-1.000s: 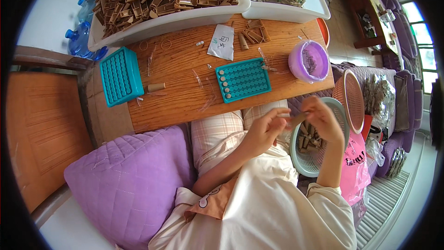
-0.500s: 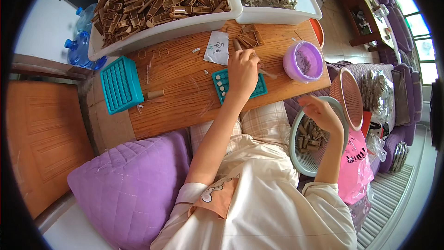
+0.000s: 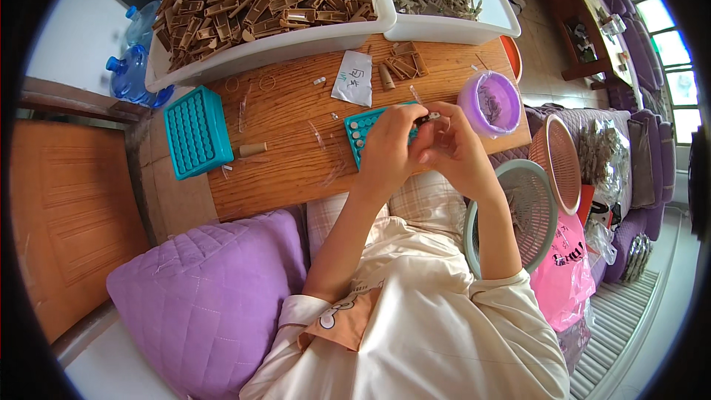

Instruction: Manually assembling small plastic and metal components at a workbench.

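My left hand [image 3: 389,142] and my right hand [image 3: 461,154] meet above the near side of a teal tray [image 3: 352,147] with round holes. Their fingers are closed together around a small dark piece with a whitish end [image 3: 427,117], too small to name. Part of the tray is hidden under my left hand; white round pieces sit in its left holes. Just beyond my hands a brown tapered tube [image 3: 386,76] lies beside a white paper slip [image 3: 352,79] with handwriting. A purple bowl [image 3: 474,104], lined with clear plastic and holding small grey pieces, stands right of my hands.
A white bin [image 3: 296,35] heaped with brown plastic parts and another white bin [image 3: 459,30] of small greyish parts stand at the back. A second teal tray [image 3: 215,133] is at the table's left. A grey-green basket [image 3: 548,207] and a pink basket [image 3: 566,163] sit at right.
My right hand has moved from above the grey-green basket up to my left hand over the tray. My left hand has drawn back from the brown tube, which lies free on the table.
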Available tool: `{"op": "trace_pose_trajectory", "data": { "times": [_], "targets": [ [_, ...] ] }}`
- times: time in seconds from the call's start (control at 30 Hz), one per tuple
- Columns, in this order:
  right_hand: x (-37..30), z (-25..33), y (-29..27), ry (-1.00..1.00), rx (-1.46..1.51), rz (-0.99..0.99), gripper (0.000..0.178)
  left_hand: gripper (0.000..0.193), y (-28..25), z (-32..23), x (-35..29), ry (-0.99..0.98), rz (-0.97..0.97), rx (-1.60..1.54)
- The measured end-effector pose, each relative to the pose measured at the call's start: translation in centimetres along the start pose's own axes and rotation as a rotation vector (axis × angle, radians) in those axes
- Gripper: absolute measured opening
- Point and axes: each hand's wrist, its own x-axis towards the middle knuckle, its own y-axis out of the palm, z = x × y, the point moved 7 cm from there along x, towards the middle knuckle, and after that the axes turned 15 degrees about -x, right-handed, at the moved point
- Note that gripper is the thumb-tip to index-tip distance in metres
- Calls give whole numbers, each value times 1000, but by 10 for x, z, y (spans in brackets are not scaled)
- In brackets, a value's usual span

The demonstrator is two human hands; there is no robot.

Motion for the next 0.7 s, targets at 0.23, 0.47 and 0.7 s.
{"op": "trace_pose_trajectory", "data": {
  "times": [0.23, 0.47, 0.7],
  "targets": [
    [-24, 10, -18, 46, -121, 101, 24, 15, -45, -11, 2, -72, -70, -85],
    [-36, 28, -19, -135, 250, 217, 18, 13, -57, -11, 0, -90, -166, -132],
    [-37, 33, -13, -118, 175, 184, 23, 11, -65, -1, -6, -139, -219, -216]
  ]
}}
